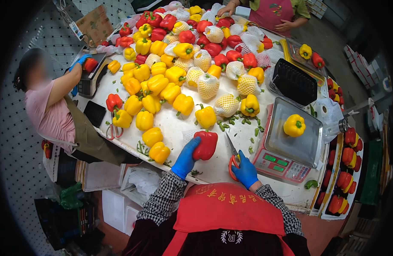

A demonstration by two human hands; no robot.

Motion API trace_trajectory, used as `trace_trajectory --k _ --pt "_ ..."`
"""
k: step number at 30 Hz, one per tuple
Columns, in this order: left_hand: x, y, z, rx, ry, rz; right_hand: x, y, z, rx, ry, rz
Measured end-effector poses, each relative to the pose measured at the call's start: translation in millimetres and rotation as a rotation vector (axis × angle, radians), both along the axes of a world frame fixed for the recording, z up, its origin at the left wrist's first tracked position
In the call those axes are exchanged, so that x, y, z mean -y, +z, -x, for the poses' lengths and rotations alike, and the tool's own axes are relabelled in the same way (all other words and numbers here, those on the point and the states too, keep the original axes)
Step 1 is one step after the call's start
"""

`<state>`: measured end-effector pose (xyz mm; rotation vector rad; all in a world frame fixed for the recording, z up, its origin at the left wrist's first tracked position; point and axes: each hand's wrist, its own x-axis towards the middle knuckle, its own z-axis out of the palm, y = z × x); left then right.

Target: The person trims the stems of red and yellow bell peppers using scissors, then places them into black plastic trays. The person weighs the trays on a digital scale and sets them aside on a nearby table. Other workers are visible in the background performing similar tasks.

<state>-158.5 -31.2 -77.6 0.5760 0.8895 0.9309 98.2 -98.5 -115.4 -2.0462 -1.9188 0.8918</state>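
Observation:
A red bell pepper (206, 145) is held upright in my left hand (186, 158), which wears a blue glove. My right hand (244, 169), also gloved in blue, grips scissors (232, 153) with red and yellow handles; their blades point away from me over the white table (215, 172). Beyond my hands lie a yellow bell pepper (205, 116), another in a white foam net (227, 105), and green stem pieces (230, 119). To the right, a yellow bell pepper (294, 125) rests on the steel pan of a digital scale (279, 150).
Heaped peppers (158, 83), many in foam nets, cover the far table. A co-worker (55, 105) at left handles a red pepper at another scale (90, 80). Another person (271, 16) stands across. Black trays (294, 81) and packed peppers (345, 179) are at right; more scissors (114, 131) lie left.

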Motion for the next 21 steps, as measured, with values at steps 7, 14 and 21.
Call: trace_trajectory --k 7,14,21 --pt "-0.5 0.0 -13.7 0.465 -0.012 0.459 -21.4 39.1 10.6 0.018 0.228 0.285" --pt "13.1 14.7 -47.6 0.002 -0.087 0.162 -20.3 65.7 24.2 -0.970 -0.192 0.065" --pt "5.9 29.9 -68.1 -0.094 -0.266 -0.123 -19.1 70.1 -16.5 -1.790 -0.583 0.298"
